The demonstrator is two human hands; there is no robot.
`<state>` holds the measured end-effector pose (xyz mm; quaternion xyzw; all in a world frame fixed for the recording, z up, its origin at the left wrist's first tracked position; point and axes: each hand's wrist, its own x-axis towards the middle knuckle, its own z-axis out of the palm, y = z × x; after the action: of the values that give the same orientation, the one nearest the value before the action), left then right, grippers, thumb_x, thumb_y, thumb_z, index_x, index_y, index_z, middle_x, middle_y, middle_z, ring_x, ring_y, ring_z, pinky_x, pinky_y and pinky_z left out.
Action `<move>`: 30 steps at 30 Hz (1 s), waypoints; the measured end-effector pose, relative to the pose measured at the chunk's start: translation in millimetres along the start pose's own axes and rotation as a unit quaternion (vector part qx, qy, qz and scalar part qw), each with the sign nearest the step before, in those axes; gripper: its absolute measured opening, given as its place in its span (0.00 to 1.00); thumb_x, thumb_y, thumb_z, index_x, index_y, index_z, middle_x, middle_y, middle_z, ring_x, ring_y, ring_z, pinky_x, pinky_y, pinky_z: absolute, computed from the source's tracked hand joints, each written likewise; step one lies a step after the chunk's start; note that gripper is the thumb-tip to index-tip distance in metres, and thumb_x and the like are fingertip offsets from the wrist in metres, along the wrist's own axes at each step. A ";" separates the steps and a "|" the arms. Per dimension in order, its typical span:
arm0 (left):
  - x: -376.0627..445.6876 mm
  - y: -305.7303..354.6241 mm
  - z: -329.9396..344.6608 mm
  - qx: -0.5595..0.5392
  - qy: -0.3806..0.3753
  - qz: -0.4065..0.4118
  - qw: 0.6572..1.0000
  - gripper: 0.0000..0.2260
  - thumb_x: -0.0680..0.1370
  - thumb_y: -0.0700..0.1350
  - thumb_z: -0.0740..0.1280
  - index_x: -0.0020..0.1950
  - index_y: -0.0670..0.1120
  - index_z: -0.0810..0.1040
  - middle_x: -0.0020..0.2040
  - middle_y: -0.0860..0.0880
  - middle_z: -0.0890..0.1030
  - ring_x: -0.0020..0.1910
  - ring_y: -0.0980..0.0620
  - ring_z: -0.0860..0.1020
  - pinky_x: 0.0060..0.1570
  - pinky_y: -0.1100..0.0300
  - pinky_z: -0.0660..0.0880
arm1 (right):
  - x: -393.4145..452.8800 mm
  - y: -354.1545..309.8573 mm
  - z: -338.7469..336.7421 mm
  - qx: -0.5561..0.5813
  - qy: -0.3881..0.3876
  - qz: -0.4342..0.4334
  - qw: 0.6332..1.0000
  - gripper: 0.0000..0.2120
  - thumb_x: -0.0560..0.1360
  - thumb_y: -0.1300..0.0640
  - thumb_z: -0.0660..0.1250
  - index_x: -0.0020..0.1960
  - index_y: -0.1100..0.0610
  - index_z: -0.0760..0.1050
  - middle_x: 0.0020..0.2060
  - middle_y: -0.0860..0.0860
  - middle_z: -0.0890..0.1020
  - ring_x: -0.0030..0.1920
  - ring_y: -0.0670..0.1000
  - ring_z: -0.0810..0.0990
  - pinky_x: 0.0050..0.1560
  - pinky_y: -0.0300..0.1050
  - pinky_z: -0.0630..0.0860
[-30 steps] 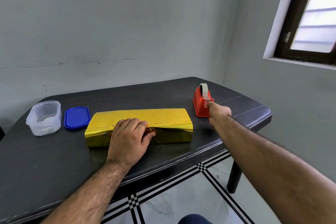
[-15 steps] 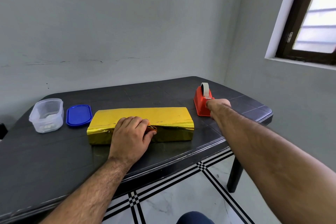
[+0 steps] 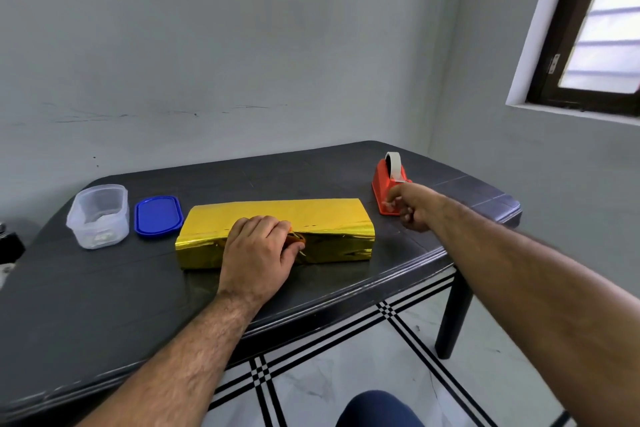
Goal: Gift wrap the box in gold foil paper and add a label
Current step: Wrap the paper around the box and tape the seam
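Box [image 3: 277, 218] foil pinned under left hand [image 3: 258, 253]; right hand [image 3: 412, 206] apparently pinches tape at dispenser [image 3: 388, 189].

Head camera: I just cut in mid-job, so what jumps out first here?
The gold foil-wrapped box in the middle of the dark table, with the left hand pressing its front seam. To its right, the right hand pinches tape at the red tape dispenser.
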<state>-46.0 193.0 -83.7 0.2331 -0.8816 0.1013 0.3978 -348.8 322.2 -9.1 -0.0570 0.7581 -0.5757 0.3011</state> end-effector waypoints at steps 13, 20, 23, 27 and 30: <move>-2.0 -1.8 -13.3 -0.116 -0.002 -0.089 0.989 0.21 0.77 0.64 0.68 0.62 0.53 0.85 0.53 0.57 0.85 0.56 0.55 0.81 0.65 0.48 0.69 | -97.9 -11.4 72.4 0.147 -0.216 -0.211 0.942 0.12 0.75 0.59 0.76 0.57 0.62 0.84 0.29 0.47 0.67 0.29 0.47 0.61 0.32 0.45 0.61; 14.2 -10.2 -27.6 -0.223 -0.057 -0.189 0.955 0.18 0.80 0.58 0.70 0.68 0.57 0.77 0.50 0.61 0.86 0.54 0.59 0.81 0.67 0.48 0.63 | -108.8 5.4 100.3 0.185 -0.253 -0.249 0.916 0.15 0.74 0.55 0.78 0.59 0.56 0.86 0.53 0.49 0.86 0.59 0.52 0.79 0.61 0.54 0.71; 21.9 -13.3 -37.1 -0.220 -0.098 -0.204 0.949 0.14 0.81 0.56 0.69 0.66 0.59 0.75 0.47 0.63 0.86 0.54 0.59 0.81 0.61 0.51 0.60 | -107.6 20.9 106.3 0.144 -0.300 -0.254 0.908 0.12 0.76 0.64 0.75 0.55 0.50 0.87 0.58 0.48 0.87 0.67 0.52 0.78 0.67 0.55 0.69; 45.7 -20.1 -53.0 -0.250 -0.165 -0.236 0.925 0.13 0.81 0.55 0.70 0.66 0.61 0.78 0.46 0.65 0.85 0.55 0.60 0.78 0.61 0.50 0.65 | -102.9 26.1 107.5 0.124 -0.307 -0.270 0.904 0.15 0.73 0.67 0.77 0.55 0.51 0.88 0.62 0.50 0.86 0.69 0.56 0.77 0.70 0.59 0.71; 61.0 -22.4 -57.5 -0.324 -0.118 -0.256 0.903 0.14 0.79 0.53 0.74 0.64 0.60 0.82 0.56 0.62 0.82 0.61 0.58 0.78 0.66 0.45 0.74 | -100.1 26.2 107.0 0.116 -0.322 -0.262 0.902 0.15 0.71 0.66 0.77 0.54 0.51 0.88 0.62 0.50 0.85 0.68 0.56 0.77 0.69 0.59 0.67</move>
<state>-32.5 174.3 -0.1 0.3193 -0.8159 -0.3241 0.3568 -204.8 284.5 -10.4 -0.4002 0.5054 -0.6679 0.3720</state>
